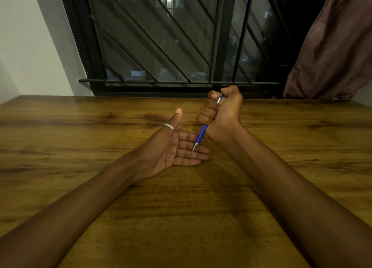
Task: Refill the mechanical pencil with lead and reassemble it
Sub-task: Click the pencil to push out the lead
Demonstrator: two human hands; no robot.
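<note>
Nearest the camera, two bare forearms reach forward over a wooden table [60, 147], angling in toward each other from the lower corners. The tabletop between and beside them is bare wood grain, with wide room to the left and to the right of both arms.

Farther on, the left hand [175, 147] lies palm up on the wood, fingers spread flat and pointing right, thumb lifted; it grips nothing. A silver ring [169, 126] sits at the base of that thumb.

Just beside it, the right hand [221, 112] is curled into a fist around the mechanical pencil [201, 135], with the thumb at the top end. The pencil slants down and to the left: its silver upper part shows near the knuckles, its blue barrel comes out under the fist, and its metal tip stands over the left hand's fingers, at or just above them; whether it touches I cannot tell.

Beyond the hands the table runs on to its far edge, which lies straight across the view. Behind that edge stands a dark window grille [161, 46] with slanting bars, a pale wall [30, 46] to its left, and a brownish curtain [332, 46] hanging at the right.
</note>
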